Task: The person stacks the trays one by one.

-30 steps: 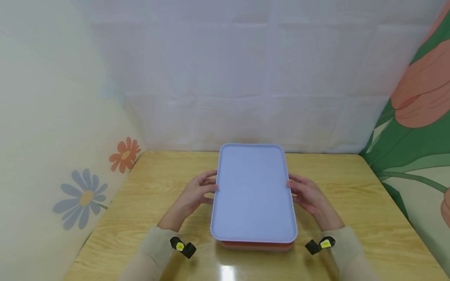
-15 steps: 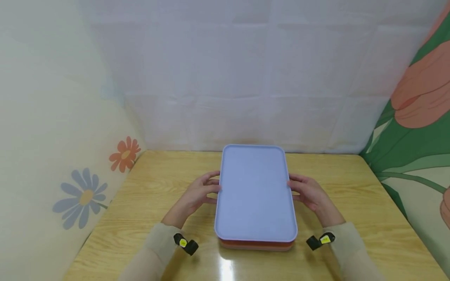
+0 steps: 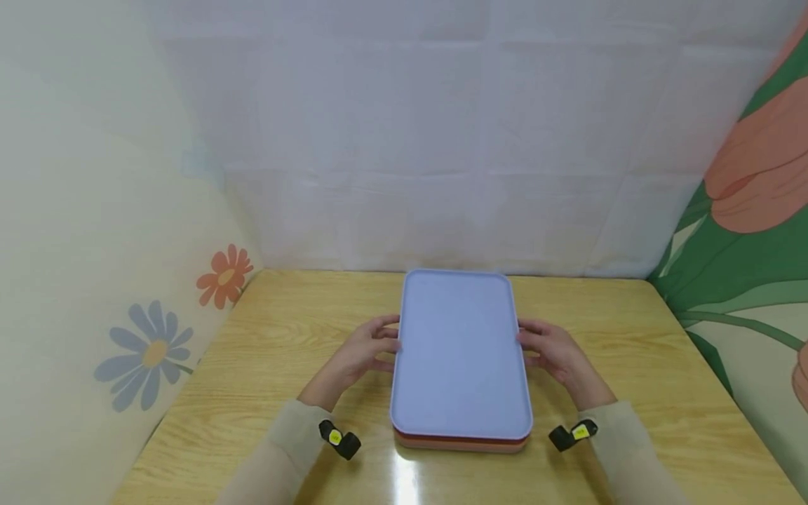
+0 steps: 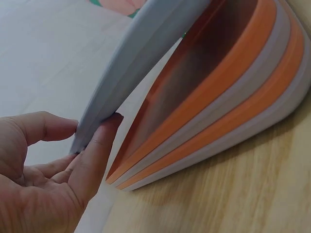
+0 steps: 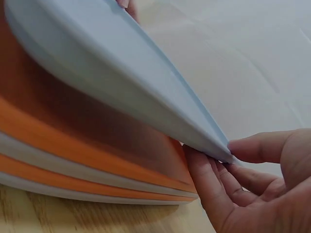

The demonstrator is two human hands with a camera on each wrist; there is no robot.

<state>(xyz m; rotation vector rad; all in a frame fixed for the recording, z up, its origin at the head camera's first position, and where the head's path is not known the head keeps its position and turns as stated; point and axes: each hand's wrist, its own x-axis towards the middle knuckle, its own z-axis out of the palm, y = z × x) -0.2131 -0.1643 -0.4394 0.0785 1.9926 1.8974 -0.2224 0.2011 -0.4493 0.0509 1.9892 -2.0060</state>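
A pale blue rectangular tray (image 3: 461, 354) with a low rim is held level above a stack of trays (image 3: 461, 445). My left hand (image 3: 355, 356) pinches its left long edge, thumb on the rim and fingers beneath. On the opposite edge my right hand (image 3: 558, 353) grips it in the same way. Both wrist views show a gap between this tray and the stack under it. Orange and pale grey rims alternate in the stack, with an orange tray (image 4: 243, 58) uppermost. From the head, the held tray hides most of the stack.
The stack rests on a wood-grain table (image 3: 303, 308). A white cloth (image 3: 379, 140) hangs behind the table. Flower-patterned panels stand at the left (image 3: 151, 354) and right (image 3: 751, 259). A small black wrist device (image 3: 339, 440) sits on each sleeve.
The pale blue tray has come down closer to the stack and its left edge has shifted right. Both hands have kept their hold and moved with it.
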